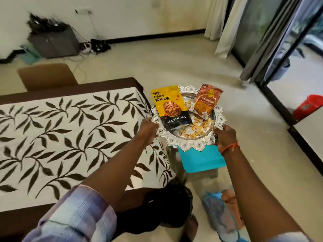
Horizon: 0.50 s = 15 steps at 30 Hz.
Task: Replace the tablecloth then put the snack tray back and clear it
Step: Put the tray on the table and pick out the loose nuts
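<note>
Both hands, the left hand and right hand, are gripping the silver snack tray over a blue stool; next, probably carrying it level onto the leaf-print tablecloth on the tabletop.

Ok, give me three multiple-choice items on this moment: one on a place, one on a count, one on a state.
1. Where is the silver tray?
A. on the tablecloth
B. beside the table, above the blue stool
C. on the floor

2. How many snack packets lie on it?
A. one
B. two
C. four

3. How is it held?
A. both hands grip its rim
B. one hand only
C. untouched

Answers: 1 B, it sits right of the leaf-print tablecloth. 2 B, the almonds packet and the red-orange packet. 3 A, the left hand and right hand hold opposite edges.
</note>
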Available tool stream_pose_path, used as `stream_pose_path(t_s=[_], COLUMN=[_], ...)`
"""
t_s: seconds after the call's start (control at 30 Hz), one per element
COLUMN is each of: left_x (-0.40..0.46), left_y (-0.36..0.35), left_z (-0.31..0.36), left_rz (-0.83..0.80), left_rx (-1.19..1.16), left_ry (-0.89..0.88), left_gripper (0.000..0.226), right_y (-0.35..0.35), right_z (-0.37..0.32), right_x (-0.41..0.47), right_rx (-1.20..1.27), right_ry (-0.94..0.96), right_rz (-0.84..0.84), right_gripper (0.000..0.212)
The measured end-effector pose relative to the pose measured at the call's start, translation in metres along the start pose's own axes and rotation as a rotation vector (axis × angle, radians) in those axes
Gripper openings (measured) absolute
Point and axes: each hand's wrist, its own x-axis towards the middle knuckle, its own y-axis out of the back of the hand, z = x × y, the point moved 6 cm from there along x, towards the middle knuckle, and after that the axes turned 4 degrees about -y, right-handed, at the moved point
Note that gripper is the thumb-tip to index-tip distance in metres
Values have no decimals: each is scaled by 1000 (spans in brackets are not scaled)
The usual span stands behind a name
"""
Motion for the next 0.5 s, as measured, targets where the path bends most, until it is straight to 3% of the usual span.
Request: stream_pose_path(t_s=[0.17,0.5], left_x=[-81,-189], left_y=[105,338], left_z=[26,15], left_rz=[77,350], left_rx=[-114,-173], left_ry=[-43,-117], left_gripper=[33,30], right_y=[-82,-260], right_z=[-11,75], right_x=[-109,-213], right_rx=[81,-62], right_ry=[-10,-168], right_rz=[-147,-418], right_gripper=[42,12])
